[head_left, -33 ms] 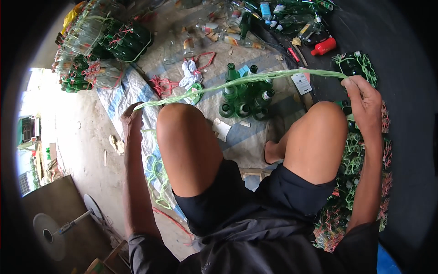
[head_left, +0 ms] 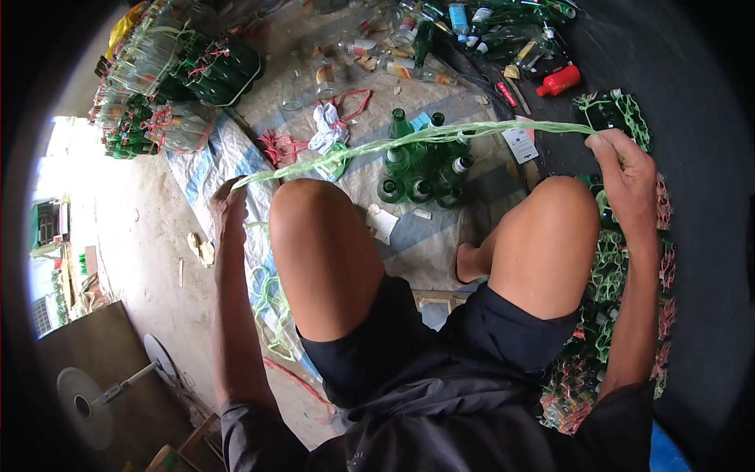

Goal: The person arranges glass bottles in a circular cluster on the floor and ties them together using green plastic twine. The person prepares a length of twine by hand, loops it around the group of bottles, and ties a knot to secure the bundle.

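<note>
A long green plastic twine (head_left: 350, 153) stretches across in front of my knees, its strands loosely gathered. My left hand (head_left: 227, 208) is closed round its left end, beside my left knee. At the other end my right hand (head_left: 627, 173) pinches the twine between thumb and fingers, higher up and beyond my right knee. Below the taut span, between my knees, a cluster of upright green glass bottles (head_left: 422, 189) stands on the striped sheet (head_left: 440, 248). The twine hides part of the rear bottles. More loose green twine (head_left: 271, 303) trails down beside my left leg.
Tied bottle bundles (head_left: 161, 75) are stacked at the far left. Loose bottles (head_left: 503, 39) lie at the back, near a red bottle (head_left: 560, 80). More bundled bottles (head_left: 609, 271) line my right side. Red string (head_left: 281, 149), a white cloth (head_left: 325, 130) and paper scraps (head_left: 382, 223) lie ahead.
My right hand has shifted very slightly to the left, and the twine's right end has come with it. My left hand stays in place.
</note>
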